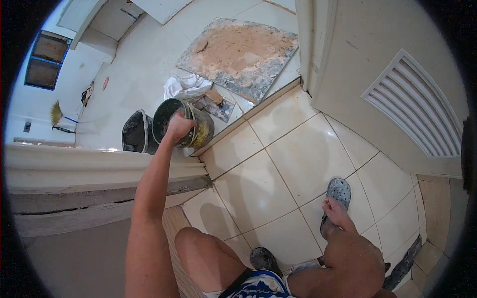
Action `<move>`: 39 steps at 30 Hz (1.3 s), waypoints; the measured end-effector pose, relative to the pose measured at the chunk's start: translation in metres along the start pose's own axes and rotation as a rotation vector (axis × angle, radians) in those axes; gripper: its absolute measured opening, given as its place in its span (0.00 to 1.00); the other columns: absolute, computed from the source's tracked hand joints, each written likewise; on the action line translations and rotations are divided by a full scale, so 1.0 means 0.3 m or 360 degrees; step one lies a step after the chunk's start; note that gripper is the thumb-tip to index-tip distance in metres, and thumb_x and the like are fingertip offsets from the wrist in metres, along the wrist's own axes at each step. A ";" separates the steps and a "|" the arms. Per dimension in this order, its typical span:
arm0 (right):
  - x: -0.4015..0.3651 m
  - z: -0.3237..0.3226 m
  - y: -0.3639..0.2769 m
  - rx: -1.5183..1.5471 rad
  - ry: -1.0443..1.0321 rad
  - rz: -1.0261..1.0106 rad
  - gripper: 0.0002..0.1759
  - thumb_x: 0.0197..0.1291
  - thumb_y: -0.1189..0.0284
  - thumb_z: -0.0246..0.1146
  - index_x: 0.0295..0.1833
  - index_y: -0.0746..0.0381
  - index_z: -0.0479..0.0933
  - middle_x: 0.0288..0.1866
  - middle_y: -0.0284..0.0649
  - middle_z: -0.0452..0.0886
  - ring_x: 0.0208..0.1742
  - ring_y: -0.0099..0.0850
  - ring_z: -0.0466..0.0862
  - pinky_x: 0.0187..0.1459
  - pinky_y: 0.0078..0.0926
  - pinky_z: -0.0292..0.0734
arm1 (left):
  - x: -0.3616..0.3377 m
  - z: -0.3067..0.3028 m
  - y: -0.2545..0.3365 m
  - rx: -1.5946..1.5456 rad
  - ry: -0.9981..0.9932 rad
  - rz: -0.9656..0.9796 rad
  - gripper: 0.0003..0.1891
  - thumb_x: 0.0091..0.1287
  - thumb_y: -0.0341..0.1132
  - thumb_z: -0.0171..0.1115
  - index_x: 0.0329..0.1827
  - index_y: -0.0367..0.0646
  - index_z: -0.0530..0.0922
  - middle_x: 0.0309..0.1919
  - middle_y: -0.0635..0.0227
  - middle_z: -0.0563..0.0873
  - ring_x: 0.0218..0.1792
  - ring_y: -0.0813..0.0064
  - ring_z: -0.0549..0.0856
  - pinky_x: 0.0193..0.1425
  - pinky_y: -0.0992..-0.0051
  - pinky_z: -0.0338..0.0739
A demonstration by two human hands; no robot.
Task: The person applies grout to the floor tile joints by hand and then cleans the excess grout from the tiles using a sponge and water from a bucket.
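Observation:
With its fingers over the rim, my left hand (182, 127) grips a green bucket (202, 130) at the edge of the raised doorway floor. Yellowish stains mark the bucket's outside, and its mouth is turned toward me; what lies inside is too dark to make out. Just left of it stands a black bucket (135, 133) with a dirty rim. My right hand (338, 213) hangs by my right knee, above the clog (339, 191), its fingers curled and nothing visible in them.
Beyond the buckets a stained board (278, 67) carries a spread of sandy brown material (243, 44). A white sack (185, 87) and a wooden-handled tool (214, 97) lie nearer. A step edge (268, 103) borders the lower tiles. A louvred door (387, 30) stands at right; a broom (56, 114) is far left.

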State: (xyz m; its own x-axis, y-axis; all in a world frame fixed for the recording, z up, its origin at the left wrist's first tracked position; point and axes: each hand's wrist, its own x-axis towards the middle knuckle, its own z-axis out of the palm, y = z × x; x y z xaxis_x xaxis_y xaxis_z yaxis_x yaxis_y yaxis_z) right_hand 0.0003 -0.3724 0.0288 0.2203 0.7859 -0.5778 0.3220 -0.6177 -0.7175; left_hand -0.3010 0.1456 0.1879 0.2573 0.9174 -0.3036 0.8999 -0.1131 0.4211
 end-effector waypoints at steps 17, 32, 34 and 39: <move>0.018 0.006 0.064 0.0037 0.0087 -0.0037 0.15 0.67 0.62 0.59 0.47 0.63 0.71 0.35 0.44 0.80 0.36 0.37 0.81 0.41 0.35 0.76 | 0.076 -0.024 -0.150 -0.1010 0.0240 0.0042 0.18 0.66 0.41 0.58 0.51 0.38 0.80 0.43 0.65 0.85 0.43 0.74 0.81 0.51 0.76 0.72; 0.324 -0.223 -0.455 -0.0555 -0.0623 -0.0521 0.24 0.66 0.55 0.58 0.56 0.63 0.71 0.43 0.47 0.78 0.46 0.40 0.80 0.49 0.36 0.75 | 0.233 0.030 -0.301 0.0209 -0.0234 -0.0118 0.32 0.50 0.42 0.68 0.62 0.53 0.78 0.55 0.49 0.82 0.60 0.57 0.79 0.66 0.63 0.70; 0.451 -0.201 -0.672 -0.0757 -0.0492 -0.1278 0.27 0.64 0.54 0.59 0.59 0.65 0.70 0.48 0.47 0.77 0.49 0.44 0.77 0.53 0.41 0.72 | 0.172 0.027 -0.276 0.0072 0.0445 -0.0100 0.29 0.47 0.40 0.70 0.55 0.46 0.75 0.39 0.46 0.84 0.47 0.53 0.83 0.58 0.64 0.74; 0.652 0.029 -1.215 -0.0971 -0.0301 -0.1944 0.28 0.56 0.58 0.60 0.58 0.65 0.69 0.49 0.50 0.73 0.53 0.50 0.73 0.52 0.47 0.70 | 0.082 -0.027 -0.225 -0.0505 0.0587 -0.0160 0.24 0.45 0.39 0.73 0.38 0.42 0.67 0.35 0.55 0.83 0.39 0.53 0.84 0.45 0.63 0.76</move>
State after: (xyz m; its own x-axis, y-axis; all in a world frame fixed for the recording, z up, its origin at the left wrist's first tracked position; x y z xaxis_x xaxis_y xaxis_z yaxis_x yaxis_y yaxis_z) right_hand -0.0819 0.0063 0.1740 -0.6031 0.7693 0.2108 0.5786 0.6038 -0.5482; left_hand -0.3583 0.1789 0.1589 -0.0184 0.9982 -0.0575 0.7475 0.0520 0.6622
